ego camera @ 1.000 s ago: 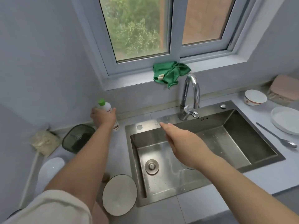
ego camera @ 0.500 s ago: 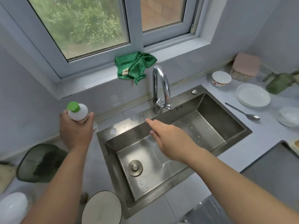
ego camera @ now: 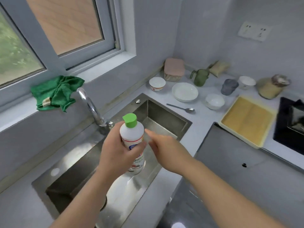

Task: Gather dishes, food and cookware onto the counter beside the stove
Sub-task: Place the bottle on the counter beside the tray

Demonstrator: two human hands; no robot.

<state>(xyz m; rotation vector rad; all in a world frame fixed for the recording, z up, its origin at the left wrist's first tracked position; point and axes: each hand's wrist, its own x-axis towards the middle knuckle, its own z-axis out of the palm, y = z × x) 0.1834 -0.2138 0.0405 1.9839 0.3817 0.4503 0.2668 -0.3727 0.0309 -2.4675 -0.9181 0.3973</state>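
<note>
Kitchen items, counted by kind.
There were three bowls (ego camera: 157, 83) (ego camera: 214, 101) (ego camera: 246, 82), one plate (ego camera: 184, 92), one cup (ego camera: 229, 87), one jug (ego camera: 200, 77), one spoon (ego camera: 181, 108), one tray (ego camera: 248, 119), one bottle (ego camera: 132, 139) and one cloth (ego camera: 56, 93).

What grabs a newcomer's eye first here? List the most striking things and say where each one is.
The white bottle with its bright green cap, gripped upright by the left hand over the steel sink, dominates the centre, with the open right hand just beside it. A green cloth lies bunched on the window sill at left, and white bowls crowd the counter at right.
</note>
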